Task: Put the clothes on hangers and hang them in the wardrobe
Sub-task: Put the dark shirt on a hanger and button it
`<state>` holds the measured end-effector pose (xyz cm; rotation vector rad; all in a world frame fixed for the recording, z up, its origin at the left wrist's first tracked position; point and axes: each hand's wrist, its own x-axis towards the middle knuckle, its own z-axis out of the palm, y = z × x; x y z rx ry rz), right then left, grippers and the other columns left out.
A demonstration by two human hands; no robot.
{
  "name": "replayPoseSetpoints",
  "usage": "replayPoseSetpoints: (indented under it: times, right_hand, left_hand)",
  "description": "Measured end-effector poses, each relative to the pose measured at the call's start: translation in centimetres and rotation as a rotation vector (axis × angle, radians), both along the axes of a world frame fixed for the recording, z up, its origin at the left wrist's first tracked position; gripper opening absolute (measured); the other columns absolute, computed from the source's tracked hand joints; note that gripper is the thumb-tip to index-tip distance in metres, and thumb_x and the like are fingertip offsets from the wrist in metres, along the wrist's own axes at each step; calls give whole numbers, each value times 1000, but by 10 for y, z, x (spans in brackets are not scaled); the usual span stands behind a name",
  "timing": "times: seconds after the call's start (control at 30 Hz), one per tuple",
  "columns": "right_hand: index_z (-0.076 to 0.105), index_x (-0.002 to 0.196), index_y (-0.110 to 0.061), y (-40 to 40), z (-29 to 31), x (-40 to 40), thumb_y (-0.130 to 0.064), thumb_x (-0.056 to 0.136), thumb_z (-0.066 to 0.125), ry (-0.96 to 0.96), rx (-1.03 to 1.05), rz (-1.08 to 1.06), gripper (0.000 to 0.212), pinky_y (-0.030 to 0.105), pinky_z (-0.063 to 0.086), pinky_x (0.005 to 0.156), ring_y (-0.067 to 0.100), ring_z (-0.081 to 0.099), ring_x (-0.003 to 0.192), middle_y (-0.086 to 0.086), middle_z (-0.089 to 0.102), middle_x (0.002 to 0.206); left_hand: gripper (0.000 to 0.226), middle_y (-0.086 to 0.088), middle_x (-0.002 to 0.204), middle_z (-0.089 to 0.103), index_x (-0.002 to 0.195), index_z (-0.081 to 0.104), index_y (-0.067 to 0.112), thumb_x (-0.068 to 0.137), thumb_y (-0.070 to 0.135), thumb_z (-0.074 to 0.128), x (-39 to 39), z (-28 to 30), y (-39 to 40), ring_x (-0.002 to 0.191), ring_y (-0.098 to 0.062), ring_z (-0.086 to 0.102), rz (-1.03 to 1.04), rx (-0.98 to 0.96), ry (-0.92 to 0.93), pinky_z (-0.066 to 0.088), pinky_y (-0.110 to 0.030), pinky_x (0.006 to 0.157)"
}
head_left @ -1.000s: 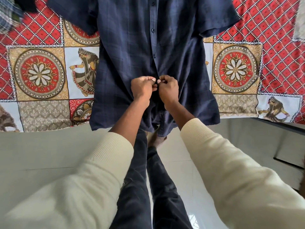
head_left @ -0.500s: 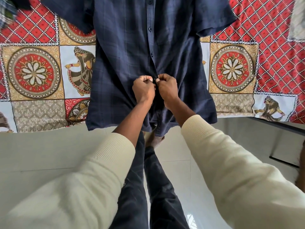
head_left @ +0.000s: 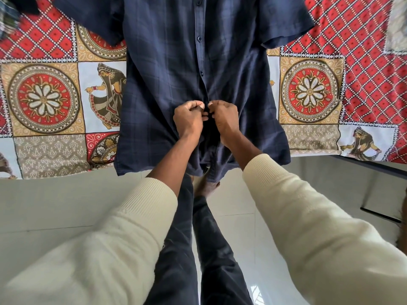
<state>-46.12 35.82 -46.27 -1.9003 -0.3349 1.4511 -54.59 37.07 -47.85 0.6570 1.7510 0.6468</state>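
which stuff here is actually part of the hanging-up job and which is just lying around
In the job:
navy shirt, spread flat on the bed
left hand and right hand, both pinching its front edges by the buttons

Just lying about:
patterned bedspread under the shirt
other cloth at the top left corner, blurred
No hanger is in view.

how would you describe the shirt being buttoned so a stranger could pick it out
On the red patterned bedspread, find the dark navy shirt spread flat, hem hanging over the edge. Unlike the bright quilt, it is dark, faintly checked, with both hands pinching its button placket.
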Motion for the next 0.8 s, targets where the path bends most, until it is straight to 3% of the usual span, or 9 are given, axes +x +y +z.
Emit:
replayPoseSetpoints:
  times: [0.1,0.3,0.37,0.47,0.57,0.8]
  right_hand:
    - [64,74,-2,1,-3,6,-6,87,57,0,-13,-19,15,20,45,58,6,51,54,5,57,65]
    - [71,81,4,2,2,7,2,82,63,-3,14,1,8,14,46,55,1,60,52,3,66,63]
    - [72,76,-1,2,-2,7,-3,81,66,-74,8,41,7,19,51,59,6,64,60,6,70,67]
    - [70,71,-7,3,-9,1,-12,80,68,-241,6,134,11,35,60,66,16,69,68,5,72,70]
    - [71,71,-15,2,-11,-1,-17,81,70,-375,22,198,10,30,58,66,9,68,67,-5,70,67]
    - [71,73,-17,4,-15,13,-18,84,72,-295,38,324,11,29,54,72,7,62,68,-8,67,66]
  left_hand:
    - [7,-11,78,71,90,72,0,89,-3,65,-4,2,4,58,-14,68,32,-3,-58,56,-23,58]
    - [14,-18,84,72,86,71,-1,88,-8,59,-9,1,11,69,-22,72,-69,-31,-77,61,-32,67]
    - [18,-15,79,72,78,69,1,88,-6,56,-11,2,14,69,-22,72,-103,-41,-108,62,-34,69]
    - [12,-15,78,72,76,69,3,86,7,69,-13,3,20,72,-24,73,-137,-69,-143,62,-37,69]
    - [15,-16,79,72,72,66,4,84,8,75,-15,0,27,72,-27,74,-156,-102,-107,62,-39,67]
    - [20,-10,71,68,73,58,7,91,2,65,-18,-3,23,66,-25,73,-205,-44,-94,62,-37,64]
